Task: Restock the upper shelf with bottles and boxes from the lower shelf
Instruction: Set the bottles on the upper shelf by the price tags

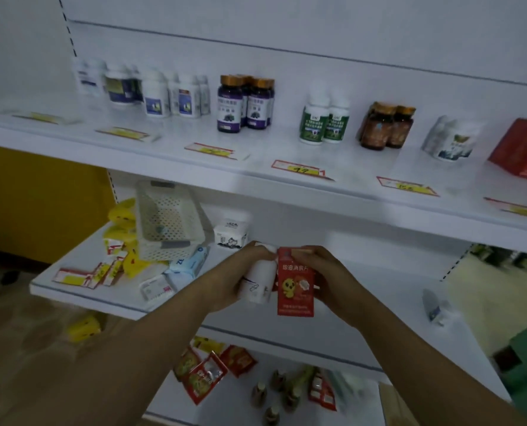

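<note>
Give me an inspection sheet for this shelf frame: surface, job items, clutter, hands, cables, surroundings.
Surface: white upper shelf with price tags along its front edge; lower shelf below it.
Job's things: white bottle and red box, both held in front of the lower shelf; bottles in small groups on the upper shelf, gaps between them.
Clutter: white basket, tilted, on the lower shelf among loose yellow and white packets; red sachets and small bottles on the shelf beneath.
Hands: left hand grips the white bottle; right hand grips the red box.
Cables: nothing seen.
Surroundings: yellow panel at left; floor at right, blurred.
</note>
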